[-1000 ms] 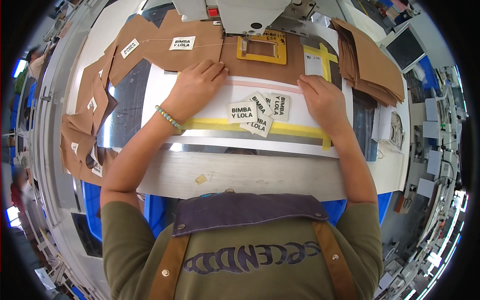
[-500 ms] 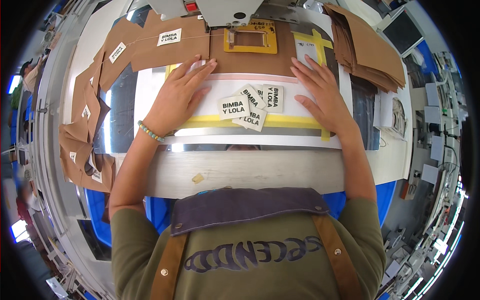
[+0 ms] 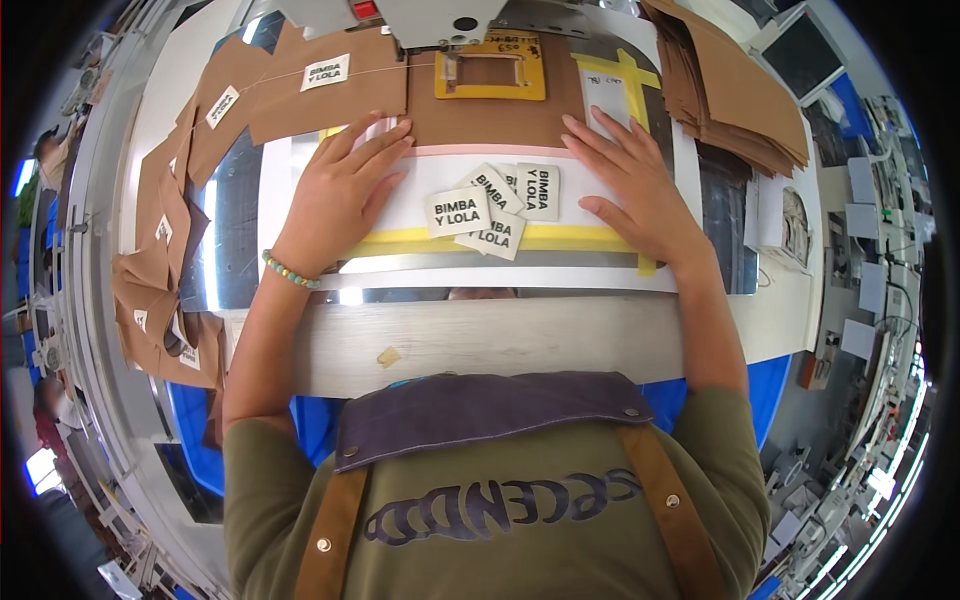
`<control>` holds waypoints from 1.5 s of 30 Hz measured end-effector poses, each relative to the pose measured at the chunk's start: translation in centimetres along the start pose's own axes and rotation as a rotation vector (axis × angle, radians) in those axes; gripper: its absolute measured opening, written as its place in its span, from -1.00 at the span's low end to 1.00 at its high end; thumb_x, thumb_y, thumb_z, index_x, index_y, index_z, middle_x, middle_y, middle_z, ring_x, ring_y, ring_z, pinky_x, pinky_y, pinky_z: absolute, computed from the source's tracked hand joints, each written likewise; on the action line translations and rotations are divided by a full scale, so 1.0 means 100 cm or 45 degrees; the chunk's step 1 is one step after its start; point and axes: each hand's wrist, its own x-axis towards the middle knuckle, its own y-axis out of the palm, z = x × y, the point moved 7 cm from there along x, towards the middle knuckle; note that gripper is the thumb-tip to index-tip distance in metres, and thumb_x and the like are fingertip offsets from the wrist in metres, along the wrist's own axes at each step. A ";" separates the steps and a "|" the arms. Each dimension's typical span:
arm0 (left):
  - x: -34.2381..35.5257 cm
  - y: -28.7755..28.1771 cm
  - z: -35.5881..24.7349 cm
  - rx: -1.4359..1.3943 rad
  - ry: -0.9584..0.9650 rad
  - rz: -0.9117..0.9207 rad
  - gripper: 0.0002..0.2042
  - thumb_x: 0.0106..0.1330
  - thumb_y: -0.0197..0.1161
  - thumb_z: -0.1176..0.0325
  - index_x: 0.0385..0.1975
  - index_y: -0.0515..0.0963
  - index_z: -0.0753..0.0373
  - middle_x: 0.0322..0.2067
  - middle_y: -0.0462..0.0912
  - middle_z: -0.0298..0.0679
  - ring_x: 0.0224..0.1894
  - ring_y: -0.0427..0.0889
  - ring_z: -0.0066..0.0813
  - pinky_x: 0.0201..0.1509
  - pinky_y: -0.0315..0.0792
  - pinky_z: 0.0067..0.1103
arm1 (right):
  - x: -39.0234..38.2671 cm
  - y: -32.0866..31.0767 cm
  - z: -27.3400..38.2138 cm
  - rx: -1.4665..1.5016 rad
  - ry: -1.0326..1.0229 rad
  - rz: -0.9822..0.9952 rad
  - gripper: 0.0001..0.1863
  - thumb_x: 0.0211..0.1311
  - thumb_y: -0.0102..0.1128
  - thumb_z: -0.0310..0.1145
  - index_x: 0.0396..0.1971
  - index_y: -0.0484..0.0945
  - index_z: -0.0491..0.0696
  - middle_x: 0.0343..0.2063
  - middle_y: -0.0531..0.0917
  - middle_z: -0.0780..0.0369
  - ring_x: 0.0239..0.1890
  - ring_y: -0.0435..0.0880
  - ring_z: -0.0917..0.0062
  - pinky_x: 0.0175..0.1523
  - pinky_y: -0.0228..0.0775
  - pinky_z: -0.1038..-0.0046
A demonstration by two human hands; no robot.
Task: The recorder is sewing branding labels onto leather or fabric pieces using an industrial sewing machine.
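Observation:
My left hand (image 3: pixel 345 190) lies flat, fingers spread, at the left part of a white sheet (image 3: pixel 415 180), its fingertips by the near left corner of a brown panel (image 3: pixel 490 125). Opposite it, my right hand (image 3: pixel 635 195) rests with fingers apart, fingertips on the panel's right edge. Neither hand grips anything. A yellow frame (image 3: pixel 500 93) with a rectangular opening sits on the panel beneath a sewing machine head (image 3: pixel 435 25). Between my hands, several white labels (image 3: pixel 456 213) with dark print lie in an overlapping heap on the sheet. Yellow tape (image 3: pixel 575 240) runs along the sheet's near side.
To the left, brown panels with labels (image 3: pixel 300 100) trail around the table in a thread-linked chain. A stack of brown panels (image 3: pixel 745 110) lies at the far right, near a white box (image 3: pixel 780 225). Blue bins (image 3: pixel 192 430) stand below the table's near edge (image 3: pixel 500 345).
The whole view has shifted slightly. Both hands have moved a little to the left against the brown panel and remain flat. The labels keep their arrangement.

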 end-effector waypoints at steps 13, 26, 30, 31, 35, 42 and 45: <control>0.000 -0.003 0.003 -0.176 -0.077 -0.056 -0.34 0.45 0.29 0.52 0.56 0.31 0.19 0.41 0.61 -0.20 0.51 0.45 0.04 0.58 0.38 -0.19 | 0.002 0.001 0.002 -0.028 0.025 0.070 -0.21 0.49 0.13 0.09 0.61 0.33 0.04 0.65 0.31 0.27 0.71 0.12 0.20 0.77 -0.26 -0.09; -0.004 0.007 0.012 -0.059 -0.102 0.073 -0.30 0.40 0.23 0.62 0.58 0.32 0.13 0.44 0.59 -0.26 0.53 0.46 -0.07 0.56 0.41 -0.18 | 0.002 0.004 0.001 -0.062 0.011 0.092 -0.12 0.49 -0.01 0.27 0.62 0.32 0.02 0.64 0.31 0.21 0.71 0.11 0.17 0.77 -0.29 -0.08; -0.004 0.008 0.012 -0.031 -0.083 0.030 -0.30 0.43 0.23 0.61 0.59 0.32 0.09 0.40 0.63 -0.25 0.51 0.48 -0.07 0.53 0.44 -0.17 | 0.003 0.003 0.003 -0.049 0.011 0.086 -0.12 0.48 0.00 0.28 0.62 0.33 0.02 0.65 0.31 0.22 0.72 0.11 0.17 0.77 -0.29 -0.10; -0.003 0.006 0.010 -0.002 -0.081 0.026 -0.32 0.43 0.25 0.57 0.58 0.33 0.13 0.30 0.69 -0.15 0.48 0.51 -0.06 0.52 0.44 -0.18 | 0.003 0.004 0.003 -0.044 0.013 0.083 -0.12 0.48 0.01 0.29 0.61 0.33 0.02 0.65 0.31 0.22 0.72 0.11 0.18 0.77 -0.29 -0.09; -0.002 0.003 0.008 -0.010 -0.122 0.036 -0.37 0.46 0.24 0.57 0.55 0.39 0.12 0.32 0.68 -0.18 0.48 0.52 -0.07 0.48 0.46 -0.17 | 0.003 0.001 0.005 -0.022 -0.009 0.041 -0.18 0.50 0.15 0.19 0.62 0.33 0.10 0.65 0.31 0.29 0.71 0.14 0.23 0.76 -0.24 -0.12; 0.001 -0.001 0.001 0.052 -0.016 0.018 -0.40 0.43 0.27 0.56 0.50 0.45 0.18 0.28 0.71 -0.14 0.44 0.56 -0.06 0.45 0.48 -0.18 | 0.001 -0.001 0.000 0.008 -0.020 0.006 -0.23 0.55 0.16 0.11 0.62 0.33 0.06 0.64 0.32 0.24 0.69 0.16 0.18 0.74 -0.16 -0.05; -0.001 -0.001 0.001 0.056 -0.008 -0.021 -0.41 0.39 0.31 0.57 0.46 0.50 0.21 0.30 0.70 -0.16 0.43 0.57 -0.06 0.45 0.49 -0.19 | -0.004 -0.014 -0.017 0.258 0.055 -0.351 -0.29 0.63 0.08 0.01 0.59 0.34 -0.07 0.62 0.34 0.15 0.66 0.20 0.06 0.68 0.02 0.07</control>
